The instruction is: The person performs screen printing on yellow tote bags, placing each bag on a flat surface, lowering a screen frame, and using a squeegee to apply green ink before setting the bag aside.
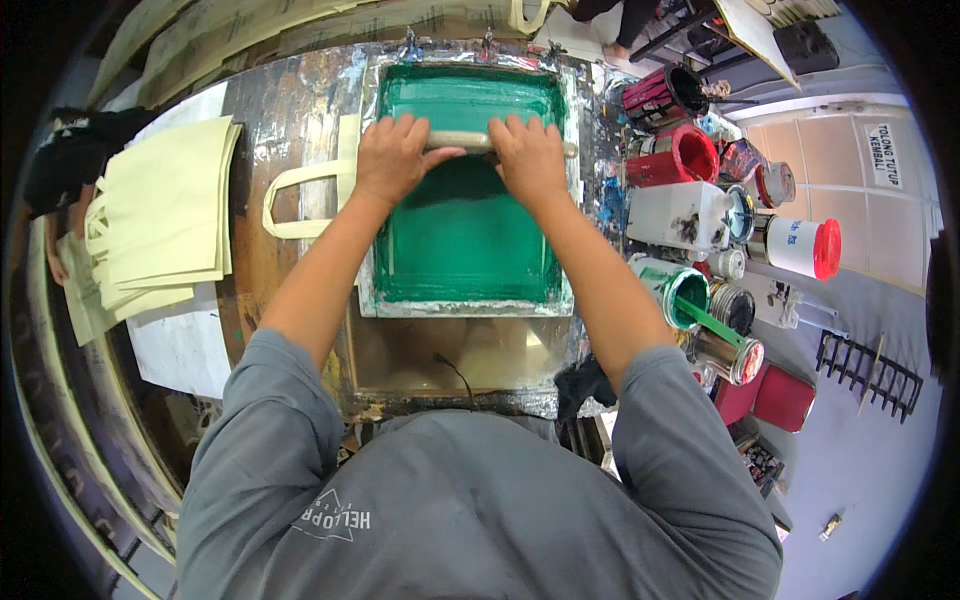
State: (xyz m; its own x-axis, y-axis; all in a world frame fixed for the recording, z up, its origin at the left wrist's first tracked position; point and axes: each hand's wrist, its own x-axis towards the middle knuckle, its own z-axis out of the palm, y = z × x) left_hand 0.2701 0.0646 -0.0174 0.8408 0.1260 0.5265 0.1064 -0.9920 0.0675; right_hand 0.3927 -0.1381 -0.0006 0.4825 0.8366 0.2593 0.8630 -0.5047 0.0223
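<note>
With both arms stretched forward, I grip a squeegee (460,140) by its pale bar-shaped handle. My left hand (392,158) is closed round its left part, my right hand (530,160) round its right part, thumbs toward each other. The squeegee lies crosswise over the far half of a screen-printing frame (470,309). Green ink covers the mesh (470,265), with a darker patch just nearer than the squeegee. The squeegee's lower edge is hidden by its handle and my hands. A cream cloth bag (290,178) sticks out beneath the frame's left side, its loop handle showing.
A stack of cream bags (165,200) lies left on the stained table (270,100). Along the right stand a red ink tub (690,155), a white container (680,215) and a green ink can (665,290) with a green stirrer (715,325). Another person (85,165) is at far left.
</note>
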